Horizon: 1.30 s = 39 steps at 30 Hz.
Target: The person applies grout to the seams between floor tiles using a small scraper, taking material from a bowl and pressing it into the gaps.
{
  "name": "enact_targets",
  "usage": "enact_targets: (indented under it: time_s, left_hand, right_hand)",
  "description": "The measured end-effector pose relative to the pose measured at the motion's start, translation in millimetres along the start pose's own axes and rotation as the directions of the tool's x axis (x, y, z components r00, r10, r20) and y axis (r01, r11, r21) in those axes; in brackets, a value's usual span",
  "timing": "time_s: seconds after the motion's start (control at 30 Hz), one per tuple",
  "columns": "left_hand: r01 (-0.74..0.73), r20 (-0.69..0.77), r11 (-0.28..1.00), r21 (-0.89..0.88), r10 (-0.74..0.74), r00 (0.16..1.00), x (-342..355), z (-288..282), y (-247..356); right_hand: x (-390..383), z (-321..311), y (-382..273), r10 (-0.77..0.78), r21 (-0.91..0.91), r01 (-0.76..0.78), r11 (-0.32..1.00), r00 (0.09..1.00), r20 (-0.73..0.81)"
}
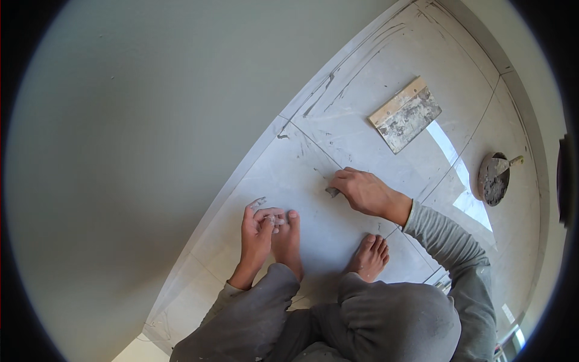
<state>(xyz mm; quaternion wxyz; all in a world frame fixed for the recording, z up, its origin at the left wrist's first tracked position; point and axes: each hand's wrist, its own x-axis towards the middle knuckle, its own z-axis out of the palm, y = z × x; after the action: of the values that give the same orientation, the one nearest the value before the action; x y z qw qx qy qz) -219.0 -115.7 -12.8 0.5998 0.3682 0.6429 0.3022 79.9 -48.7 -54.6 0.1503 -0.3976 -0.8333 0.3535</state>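
Note:
My right hand (pixel 369 192) is closed on a small dark grey piece (pixel 332 192), perhaps a rag or pad. It presses this against the pale floor tile beside a joint line. My left hand (pixel 256 234) hovers above my left foot. Its index finger reaches out with grey paste on the tip, while the thumb lies against the other, curled fingers. Grey paste smears these fingers too, and anything between them is too small to make out. Beyond the right hand lies a wide putty knife (pixel 407 114) with a wooden edge and a paste-smeared blade.
At the right stands a round tub (pixel 493 179) of grey paste with a small scraper (pixel 505 164) in it. A grey-green wall (pixel 145 133) with a pale skirting runs along the left. Grey streaks mark the tiles (pixel 362 72). My bare right foot (pixel 370 257) is close to the right hand.

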Motion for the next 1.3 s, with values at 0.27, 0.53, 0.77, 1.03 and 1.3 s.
enact_targets:
  time_s: [0.27,0.53,0.77,1.03,1.3]
  left_hand:
    - [0.031,0.001,1.0,0.001,-0.031,1.0,0,4,10]
    - [0.049,0.065,0.999,0.023,-0.051,0.997,11,15,14]
    - [0.112,0.109,0.991,0.068,-0.119,0.987,23,14,16]
    - [0.129,0.174,0.98,0.15,-0.155,0.973,37,18,26]
    - [0.138,0.172,0.975,0.171,-0.168,0.971,38,24,25]
  right_hand:
    - [70,-44,34,0.537,0.529,-0.252,0.81,0.68,-0.499]
    - [130,-74,115,0.275,0.09,-0.383,0.919,0.461,-0.844]
    - [137,-59,104,0.398,0.207,-0.39,0.897,0.511,-0.762]
    - [142,-28,59,0.435,0.286,-0.342,0.895,0.529,-0.728]
    - [138,36,-2,0.465,0.416,-0.243,0.876,0.651,-0.6]
